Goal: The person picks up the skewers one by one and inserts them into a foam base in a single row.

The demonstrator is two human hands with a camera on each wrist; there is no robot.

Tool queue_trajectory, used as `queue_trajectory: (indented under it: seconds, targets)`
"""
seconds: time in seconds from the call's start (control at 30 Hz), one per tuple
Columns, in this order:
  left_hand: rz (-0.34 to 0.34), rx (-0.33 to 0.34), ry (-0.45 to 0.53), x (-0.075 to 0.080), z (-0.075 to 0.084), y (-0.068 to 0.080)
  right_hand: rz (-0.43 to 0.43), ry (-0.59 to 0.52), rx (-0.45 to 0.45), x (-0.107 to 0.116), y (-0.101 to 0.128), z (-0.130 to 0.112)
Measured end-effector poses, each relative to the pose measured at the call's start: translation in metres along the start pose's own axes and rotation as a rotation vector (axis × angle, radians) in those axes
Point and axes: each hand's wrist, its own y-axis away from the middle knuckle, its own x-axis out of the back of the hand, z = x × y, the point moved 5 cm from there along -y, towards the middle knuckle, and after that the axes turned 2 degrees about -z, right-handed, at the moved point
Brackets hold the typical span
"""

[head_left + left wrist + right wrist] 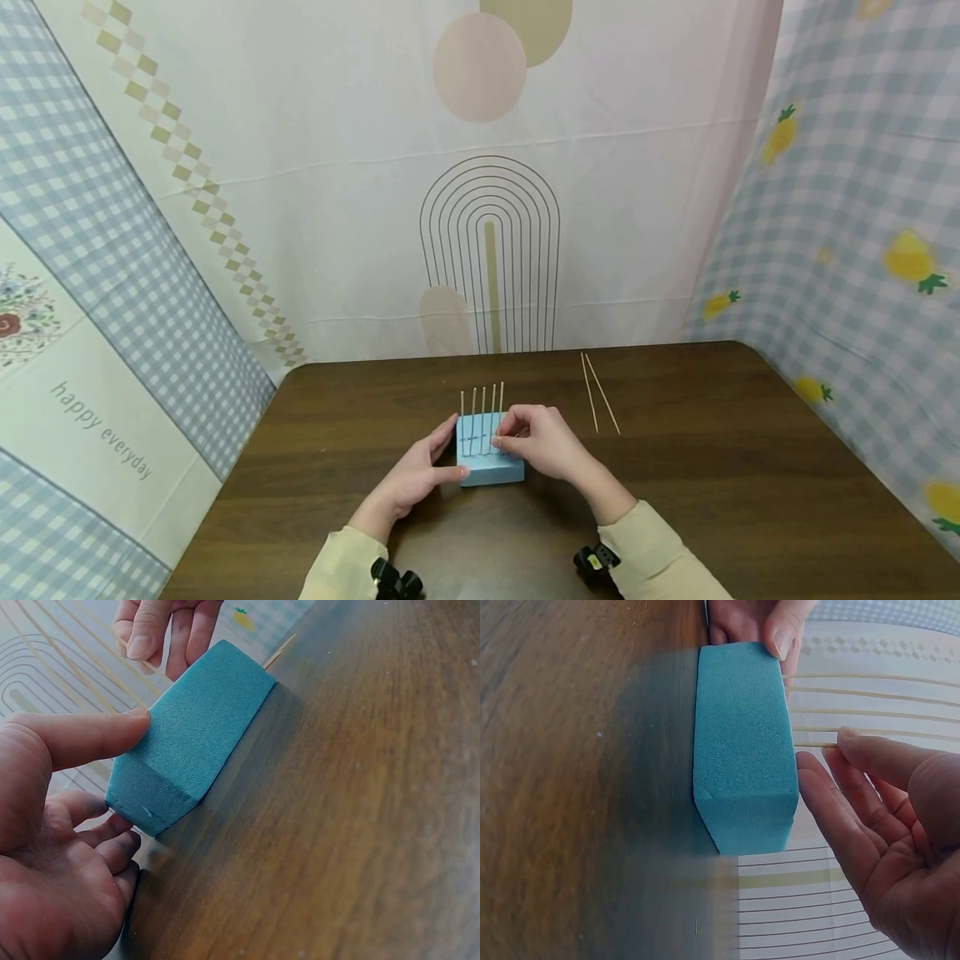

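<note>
A light blue foam block [492, 474] sits on the table with several thin wooden sticks [473, 410] standing upright in a row in its top. My left hand [412, 477] holds the block at its left side, thumb on the front top edge and fingers along the side. Over the block's right part, my right hand [551, 442] pinches the rightmost stick [817, 745] low down between thumb and fingers, close to the foam surface. In the left wrist view the block's front face [199, 720] shows plain and smooth.
Two loose wooden sticks [590, 393] lie on the brown table [690, 433] to the right, near its back edge. Behind the table hangs a patterned white cloth [337, 233], with checked cloths at both sides.
</note>
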Motion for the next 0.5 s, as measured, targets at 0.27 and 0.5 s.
queue_trajectory:
  seconds: [0.27,0.5]
  targets:
    - [0.0,-0.001,-0.002,0.0008,0.0009,0.0003,0.009,0.005,-0.016,-0.0013,-0.0008,0.001]
    - [-0.002,0.002,-0.001,0.0004,0.0004,0.0007,0.007,0.011,-0.031,-0.0024,-0.0009,0.0023]
